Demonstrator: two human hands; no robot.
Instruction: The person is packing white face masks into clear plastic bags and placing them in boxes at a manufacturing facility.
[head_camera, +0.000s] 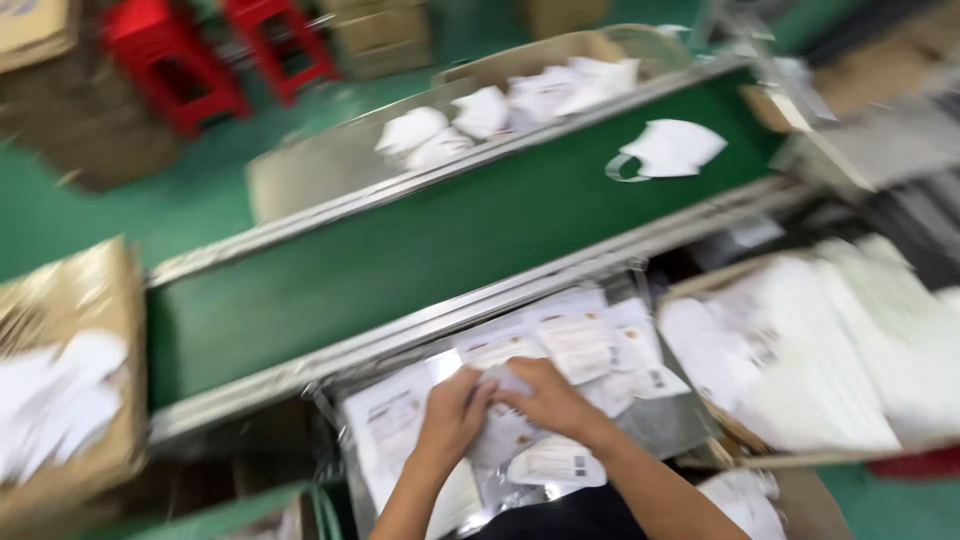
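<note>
My left hand (455, 412) and my right hand (548, 398) meet over a metal tray (660, 420) heaped with flat white and silver packets (575, 340). Both hands pinch one small silvery packet (505, 380) between their fingertips. A white face mask (670, 148) lies alone on the green conveyor belt (420, 250) at the upper right, well away from my hands. The picture is blurred by motion.
A cardboard box (790, 350) of white packets stands to the right. Another box (70, 370) with white items stands at the left. A tray (330, 165) beyond the belt holds more masks (480, 115). Red stools (170, 60) stand on the green floor.
</note>
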